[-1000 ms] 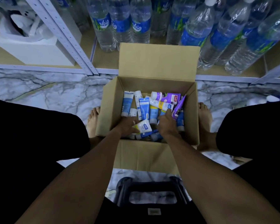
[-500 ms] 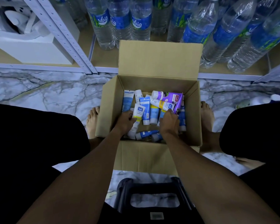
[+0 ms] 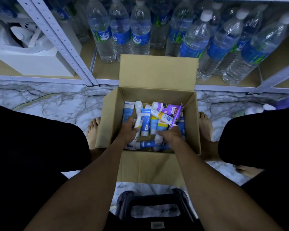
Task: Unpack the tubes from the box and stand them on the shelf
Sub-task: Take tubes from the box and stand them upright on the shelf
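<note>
The light is dim with a cool bluish cast. It seems to fall from above: the caps and shoulders of the water bottles (image 3: 140,35) carry small highlights, and the marble floor (image 3: 48,100) is the brightest band. The dark clothing (image 3: 32,147) at both sides sinks to plain black. Inside the box (image 3: 157,72) the near wall lies in shadow, yet the labels on the tubes (image 3: 145,120) read sharply. The wide lens bends the edges, so the shelf (image 3: 107,79) posts lean and the outer bottles fan outward.
</note>
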